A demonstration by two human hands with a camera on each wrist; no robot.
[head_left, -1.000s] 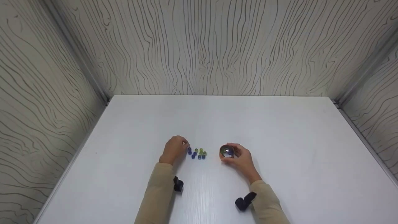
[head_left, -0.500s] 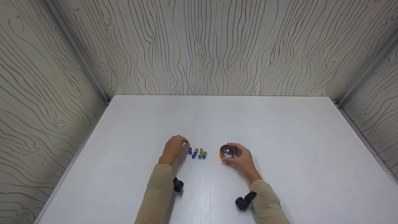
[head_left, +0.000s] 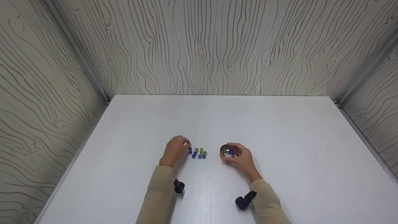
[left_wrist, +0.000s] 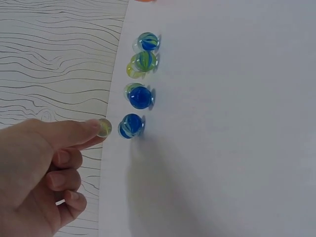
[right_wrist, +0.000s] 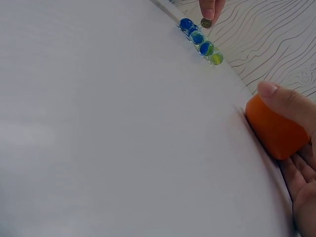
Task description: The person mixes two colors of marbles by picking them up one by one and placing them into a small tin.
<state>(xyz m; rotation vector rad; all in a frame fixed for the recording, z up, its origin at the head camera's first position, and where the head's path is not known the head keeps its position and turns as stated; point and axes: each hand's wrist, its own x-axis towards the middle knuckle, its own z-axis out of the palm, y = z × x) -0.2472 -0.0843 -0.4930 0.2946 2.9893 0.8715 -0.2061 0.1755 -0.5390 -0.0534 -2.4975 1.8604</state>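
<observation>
My left hand point(head_left: 174, 151) pinches a clear glass marble with a yellow swirl point(left_wrist: 104, 128) between thumb and forefinger; its other fingers curl inward. Right beside those fingertips lie several loose marbles point(head_left: 201, 153) in a small cluster, blue toward the left and yellow-green toward the right. Farther right, my right hand point(head_left: 244, 158) grips a small orange cup point(right_wrist: 274, 129), thumb on one side and fingers on the other. From the head view, the cup's mouth faces up and blue and green marbles show inside. The right wrist view shows only its smooth outer wall.
Both hands work over a white table point(head_left: 279, 124). Wood-patterned panels point(head_left: 202, 46) rise behind it and at both sides. A black wrist camera point(head_left: 179, 186) sits on the left sleeve, another black camera point(head_left: 244, 201) on the right.
My left hand has shifted very slightly to the right beside the marbles. The right hand and the cup stay in place, and the marbles on the table keep their layout.
</observation>
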